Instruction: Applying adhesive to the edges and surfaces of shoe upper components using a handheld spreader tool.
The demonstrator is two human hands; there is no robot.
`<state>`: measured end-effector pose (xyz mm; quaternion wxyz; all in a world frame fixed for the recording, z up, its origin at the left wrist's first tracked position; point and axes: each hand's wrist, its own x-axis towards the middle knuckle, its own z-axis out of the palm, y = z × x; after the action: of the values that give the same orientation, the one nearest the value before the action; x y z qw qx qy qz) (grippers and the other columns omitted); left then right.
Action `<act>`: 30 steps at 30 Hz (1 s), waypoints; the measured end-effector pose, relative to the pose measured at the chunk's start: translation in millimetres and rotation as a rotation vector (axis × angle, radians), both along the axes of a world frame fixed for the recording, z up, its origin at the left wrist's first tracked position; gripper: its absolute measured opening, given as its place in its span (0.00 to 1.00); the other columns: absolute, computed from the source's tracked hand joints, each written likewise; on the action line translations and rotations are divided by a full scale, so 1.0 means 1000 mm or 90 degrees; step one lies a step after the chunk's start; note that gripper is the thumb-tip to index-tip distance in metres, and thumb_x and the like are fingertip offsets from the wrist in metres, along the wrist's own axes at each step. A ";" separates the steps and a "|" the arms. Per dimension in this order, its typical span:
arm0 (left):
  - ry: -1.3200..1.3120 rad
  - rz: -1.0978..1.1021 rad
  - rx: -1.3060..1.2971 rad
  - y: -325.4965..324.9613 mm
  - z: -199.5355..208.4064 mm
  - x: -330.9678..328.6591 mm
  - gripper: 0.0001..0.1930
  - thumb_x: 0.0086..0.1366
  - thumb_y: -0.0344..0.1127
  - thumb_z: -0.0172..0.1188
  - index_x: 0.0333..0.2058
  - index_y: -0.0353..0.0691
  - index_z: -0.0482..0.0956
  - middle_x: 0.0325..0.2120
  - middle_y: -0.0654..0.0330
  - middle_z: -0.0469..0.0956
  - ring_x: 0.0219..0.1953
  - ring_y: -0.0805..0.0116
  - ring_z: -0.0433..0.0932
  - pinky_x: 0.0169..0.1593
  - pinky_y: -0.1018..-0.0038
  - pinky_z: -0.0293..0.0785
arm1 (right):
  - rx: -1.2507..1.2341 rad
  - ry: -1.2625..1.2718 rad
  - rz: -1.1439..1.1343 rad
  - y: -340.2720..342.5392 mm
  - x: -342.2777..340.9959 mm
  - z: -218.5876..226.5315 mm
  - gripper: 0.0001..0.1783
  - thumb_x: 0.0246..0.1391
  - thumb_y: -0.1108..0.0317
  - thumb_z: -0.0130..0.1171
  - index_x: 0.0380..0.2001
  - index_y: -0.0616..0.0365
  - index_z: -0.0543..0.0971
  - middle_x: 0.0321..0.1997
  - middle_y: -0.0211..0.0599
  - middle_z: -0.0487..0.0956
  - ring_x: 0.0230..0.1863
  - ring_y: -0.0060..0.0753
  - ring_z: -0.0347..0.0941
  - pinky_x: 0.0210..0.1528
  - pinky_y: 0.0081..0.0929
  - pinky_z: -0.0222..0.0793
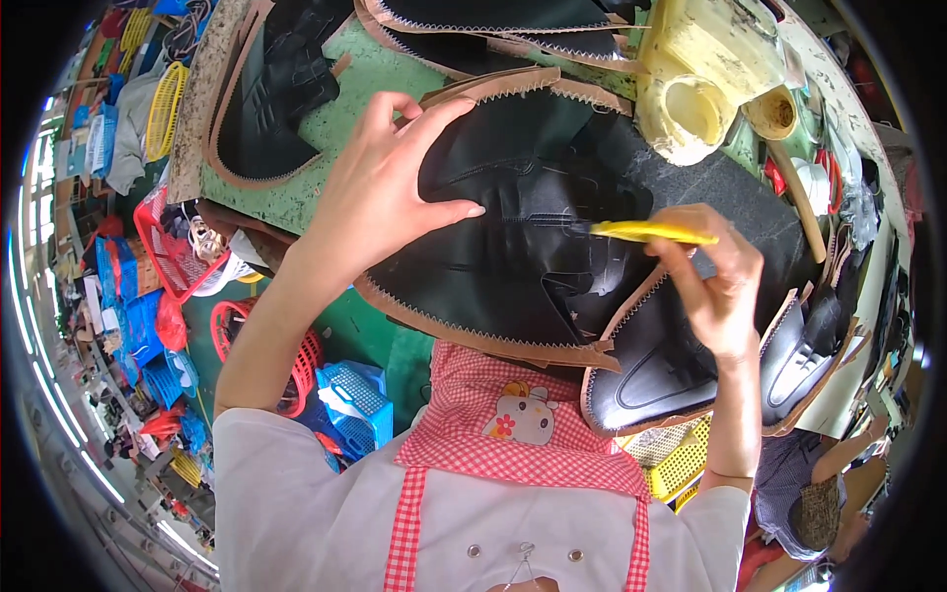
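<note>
A black leather shoe upper with a zigzag-stitched tan edge lies spread on the bench in front of me. My left hand rests over its left part, thumb and fingers apart, a fingertip at the far tan edge. Between the fingers of my right hand is a small brush with a yellow handle. Its dark tip meets the leather near the middle stitched strip. Below my right hand lie another black upper and, further right, a shinier one.
A stained cream plastic container with a round opening stands at the far right. More black uppers lie on the green bench top. A wooden-handled tool is at the right. Red baskets and a blue basket stand at the left.
</note>
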<state>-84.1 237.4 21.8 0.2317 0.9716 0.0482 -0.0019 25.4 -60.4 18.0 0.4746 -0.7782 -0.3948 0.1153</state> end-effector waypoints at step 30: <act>0.027 -0.101 0.124 0.031 0.003 0.041 0.33 0.52 0.43 0.71 0.57 0.47 0.71 0.48 0.55 0.72 0.51 0.54 0.74 0.54 0.63 0.72 | 0.021 -0.112 -0.023 0.006 -0.021 -0.003 0.11 0.46 0.81 0.67 0.34 0.63 0.79 0.33 0.38 0.83 0.25 0.29 0.78 0.27 0.19 0.71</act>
<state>-42.7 268.3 25.1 0.1339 0.9900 -0.0241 -0.0364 4.7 -54.7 14.7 0.4529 -0.7845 -0.4224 0.0314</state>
